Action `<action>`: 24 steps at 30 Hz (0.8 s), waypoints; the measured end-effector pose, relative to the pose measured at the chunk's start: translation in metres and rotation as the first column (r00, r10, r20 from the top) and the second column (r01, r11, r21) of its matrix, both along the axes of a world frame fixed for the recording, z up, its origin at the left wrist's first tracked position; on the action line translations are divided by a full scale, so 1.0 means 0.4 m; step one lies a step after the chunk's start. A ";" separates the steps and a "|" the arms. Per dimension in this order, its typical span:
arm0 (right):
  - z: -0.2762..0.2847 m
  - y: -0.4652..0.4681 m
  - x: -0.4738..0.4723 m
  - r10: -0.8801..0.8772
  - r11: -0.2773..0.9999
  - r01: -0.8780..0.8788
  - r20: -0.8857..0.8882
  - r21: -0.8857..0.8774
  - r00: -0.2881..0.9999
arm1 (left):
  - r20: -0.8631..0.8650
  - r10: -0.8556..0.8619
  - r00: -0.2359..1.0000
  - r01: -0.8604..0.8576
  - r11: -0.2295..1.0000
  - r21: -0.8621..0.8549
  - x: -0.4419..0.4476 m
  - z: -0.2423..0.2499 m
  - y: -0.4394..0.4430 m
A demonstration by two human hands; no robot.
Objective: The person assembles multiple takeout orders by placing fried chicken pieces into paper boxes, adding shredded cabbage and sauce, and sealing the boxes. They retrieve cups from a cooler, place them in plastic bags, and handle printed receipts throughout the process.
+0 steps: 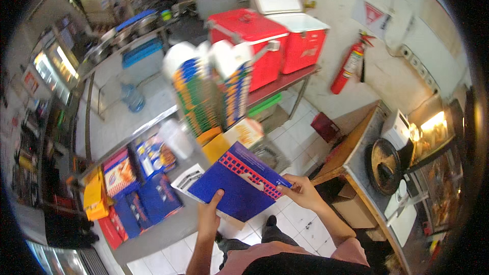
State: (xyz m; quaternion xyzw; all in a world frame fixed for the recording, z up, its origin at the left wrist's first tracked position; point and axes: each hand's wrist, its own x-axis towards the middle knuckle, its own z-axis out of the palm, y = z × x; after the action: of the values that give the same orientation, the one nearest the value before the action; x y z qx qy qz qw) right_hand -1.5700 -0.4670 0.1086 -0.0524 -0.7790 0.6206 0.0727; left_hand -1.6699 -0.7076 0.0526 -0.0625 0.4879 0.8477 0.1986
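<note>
A flat, dark blue printed carton (237, 187) with a red checked band is held tilted in front of my body. My left hand (209, 210) grips its lower left edge, thumb on top. At the right corner, my right hand (301, 193) pinches the carton between thumb and fingers. A white printed flap (189, 183) sticks out at its left side. Beyond it are a yellow piece of card (214, 147) and a white and orange printed box (244, 131). Blue packs (158, 198) lie on the grey table (153, 240) to the left.
Tall stacks of nested paper cartons (198, 95) rise at the table's far end. Red cool boxes (263, 57) stand on a bench behind, one lid raised. A fire extinguisher (347, 68) hangs on the wall. At right is a counter (359, 160) with a round black pan (384, 166).
</note>
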 end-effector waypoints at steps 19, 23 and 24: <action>0.059 0.902 -0.360 0.418 0.777 -0.397 0.071 0.490 0.906 | 0.009 0.257 0.966 -0.254 0.959 -0.124 -0.240 -0.072 0.819; 0.126 1.120 -0.460 0.384 0.734 -0.430 0.201 0.526 0.901 | -0.441 -0.518 0.733 -0.049 0.606 -0.794 -0.351 -0.011 0.988; 0.149 1.171 -0.493 0.390 0.732 -0.407 0.153 0.546 0.908 | -0.552 -0.660 0.509 -0.105 0.589 -0.801 -0.395 0.005 1.027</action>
State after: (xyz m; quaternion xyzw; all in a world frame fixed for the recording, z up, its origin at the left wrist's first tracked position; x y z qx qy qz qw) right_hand -1.7673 0.0013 0.1683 0.1309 -0.9211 0.3615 -0.0608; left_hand -1.8279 -0.2968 0.0548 0.3492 0.8271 0.4369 0.0548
